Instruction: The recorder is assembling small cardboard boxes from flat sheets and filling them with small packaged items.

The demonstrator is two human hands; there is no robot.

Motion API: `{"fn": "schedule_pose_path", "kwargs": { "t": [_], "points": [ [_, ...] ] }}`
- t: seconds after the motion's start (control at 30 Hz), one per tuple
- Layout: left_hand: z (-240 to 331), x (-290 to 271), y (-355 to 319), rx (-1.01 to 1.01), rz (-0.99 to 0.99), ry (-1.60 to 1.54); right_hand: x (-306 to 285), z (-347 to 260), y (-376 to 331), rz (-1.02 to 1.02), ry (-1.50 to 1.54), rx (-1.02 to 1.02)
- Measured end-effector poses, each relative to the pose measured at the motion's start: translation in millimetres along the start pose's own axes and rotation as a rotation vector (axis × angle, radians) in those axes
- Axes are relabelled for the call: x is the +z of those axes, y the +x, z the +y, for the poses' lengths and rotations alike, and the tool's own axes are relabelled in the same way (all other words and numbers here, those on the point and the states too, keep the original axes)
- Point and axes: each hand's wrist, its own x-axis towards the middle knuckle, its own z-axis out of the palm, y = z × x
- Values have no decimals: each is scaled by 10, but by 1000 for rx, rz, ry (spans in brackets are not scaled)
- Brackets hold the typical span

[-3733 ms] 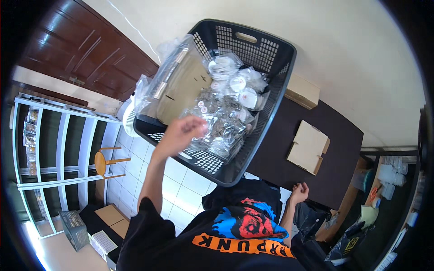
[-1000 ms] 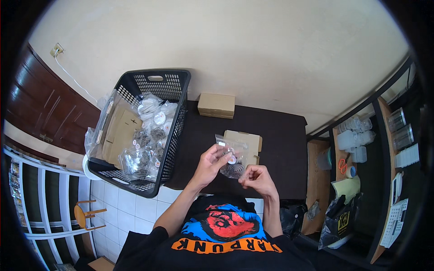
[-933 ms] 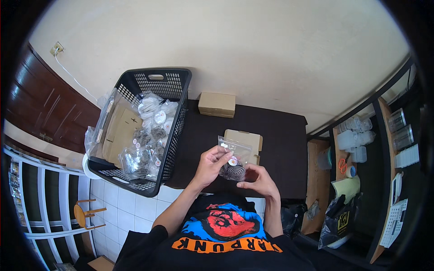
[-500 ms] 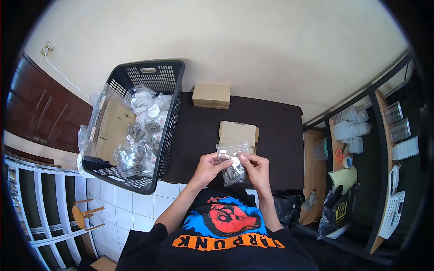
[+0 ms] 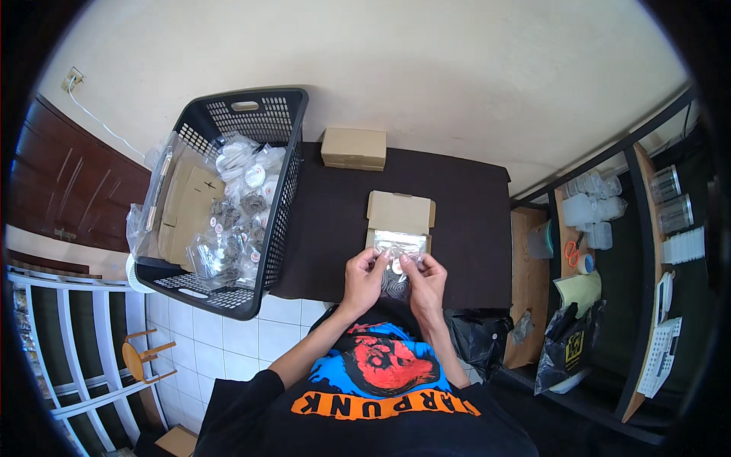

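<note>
A clear zip bag (image 5: 395,283) of grey coiled pieces, with a round white label inside, is held between my two hands near the table's front edge. My left hand (image 5: 364,280) pinches its left side, thumb on top. On the opposite side my right hand (image 5: 426,282) grips it the same way, fingers closed. Just beyond the bag lies an open cardboard box (image 5: 401,207), its lid folded back; the bag's upper end overlaps the box's near part. What is inside the box is hidden by the bag and hands.
A black plastic basket (image 5: 279,199) at the left holds many similar filled bags (image 5: 242,206) and a cardboard piece (image 5: 185,215). A closed cardboard box (image 5: 353,148) sits at the back of the dark table (image 5: 464,228). Shelves at the right carry containers, orange-handled scissors (image 5: 571,253) and tape (image 5: 585,263).
Both hands have shifted slightly, and the bag's upper end now lies over the near part of the open box. The whole view has tilted a little, moving the basket and table up.
</note>
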Motion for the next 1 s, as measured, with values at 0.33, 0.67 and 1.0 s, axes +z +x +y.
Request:
{"fn": "schedule_pose_path", "kwargs": {
  "t": [0.33, 0.67, 1.0],
  "points": [
    [-2, -99, -24, -32, 21, 64, -128, 81, -62, -96, -199, -63],
    [131, 29, -60, 8, 104, 25, 7, 49, -104, -46, 20, -97],
    [98, 12, -30, 11, 80, 18, 41, -17, -69, -152, 237, 78]
  ]
}}
